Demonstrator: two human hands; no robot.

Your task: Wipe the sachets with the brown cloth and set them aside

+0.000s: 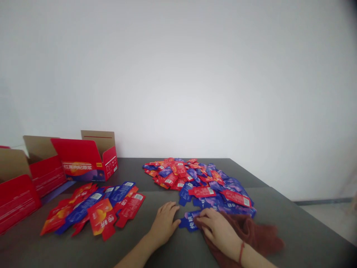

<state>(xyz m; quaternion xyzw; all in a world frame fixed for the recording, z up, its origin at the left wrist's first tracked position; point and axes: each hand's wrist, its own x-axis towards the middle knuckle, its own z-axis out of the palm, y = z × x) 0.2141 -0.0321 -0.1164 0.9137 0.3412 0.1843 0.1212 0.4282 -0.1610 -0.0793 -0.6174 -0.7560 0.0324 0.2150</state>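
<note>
Brown cloth (251, 232) in right hand (219, 231); blue packet (190, 222) alongside.

On my left I see a red box (83, 169) with a printed front standing open on the dark table (281, 219), its raised flap brown inside. Nearer to me stand a second open red box (49, 176) and a third (17, 203), which runs out of my view. Ahead of me rises a plain white wall (178, 74); to my right, a dark baseboard (323, 201) meets the pale floor (337, 217).
</note>
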